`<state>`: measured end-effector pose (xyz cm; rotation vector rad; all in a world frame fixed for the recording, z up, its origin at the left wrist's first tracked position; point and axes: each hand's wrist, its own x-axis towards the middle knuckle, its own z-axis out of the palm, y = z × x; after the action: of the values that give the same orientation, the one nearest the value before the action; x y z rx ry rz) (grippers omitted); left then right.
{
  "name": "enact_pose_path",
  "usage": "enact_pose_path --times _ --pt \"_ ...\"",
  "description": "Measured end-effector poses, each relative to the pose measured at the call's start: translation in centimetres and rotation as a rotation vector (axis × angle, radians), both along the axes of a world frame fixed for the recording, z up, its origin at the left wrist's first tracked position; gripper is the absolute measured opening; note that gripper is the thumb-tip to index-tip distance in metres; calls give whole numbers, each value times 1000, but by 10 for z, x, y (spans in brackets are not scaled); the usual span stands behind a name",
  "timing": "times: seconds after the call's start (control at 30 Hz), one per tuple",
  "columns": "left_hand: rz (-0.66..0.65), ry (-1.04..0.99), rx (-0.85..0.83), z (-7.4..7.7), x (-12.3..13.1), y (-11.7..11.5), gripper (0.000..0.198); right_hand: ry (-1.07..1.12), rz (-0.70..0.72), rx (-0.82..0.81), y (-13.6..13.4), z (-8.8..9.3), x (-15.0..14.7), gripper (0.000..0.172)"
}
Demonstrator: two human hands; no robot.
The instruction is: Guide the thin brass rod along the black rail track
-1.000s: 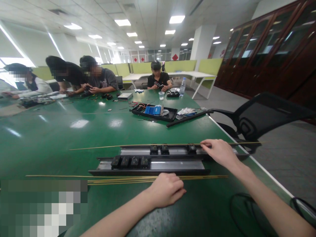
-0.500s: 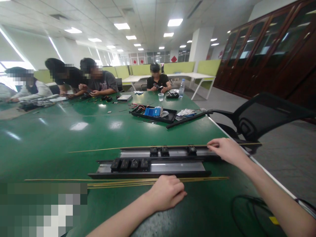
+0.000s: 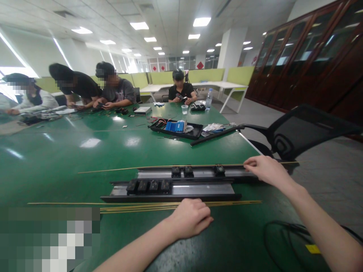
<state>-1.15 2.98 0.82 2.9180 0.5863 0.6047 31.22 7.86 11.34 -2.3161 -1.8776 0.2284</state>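
My right hand (image 3: 262,169) pinches a long, thin yellow rod (image 3: 113,170) that runs along the far edge of the rear metal rail (image 3: 155,173). Several small black blocks (image 3: 188,171) sit in that rail. Closer to me lies a second silver rail (image 3: 201,189) with black edges, a row of black blocks (image 3: 142,186) at its left end. My left hand (image 3: 190,219) rests on the table in a loose fist beside several thin yellow rods (image 3: 136,209); its palm side is hidden, and nothing shows sticking out of it.
On the green table (image 3: 70,155), a black tray (image 3: 194,132) holds a blue ribbed part. Beside it are white gloves (image 3: 213,129) and a black bar (image 3: 215,136). A black cable (image 3: 268,234) lies at right, near a mesh chair (image 3: 309,132). Several people sit farther back.
My right hand has shifted slightly to the right along the rod. My left hand stays in nearly the same place, and the rails have not moved.
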Motion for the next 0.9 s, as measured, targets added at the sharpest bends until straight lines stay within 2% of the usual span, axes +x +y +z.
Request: enact_pose_path --times 0.33,0.9 --pt "-4 -12 -10 1 0 0 27 -1 -86 -67 3 -3 13 30" --pt "0 6 -37 -1 -2 1 26 -25 -114 -1 4 -8 35 29"
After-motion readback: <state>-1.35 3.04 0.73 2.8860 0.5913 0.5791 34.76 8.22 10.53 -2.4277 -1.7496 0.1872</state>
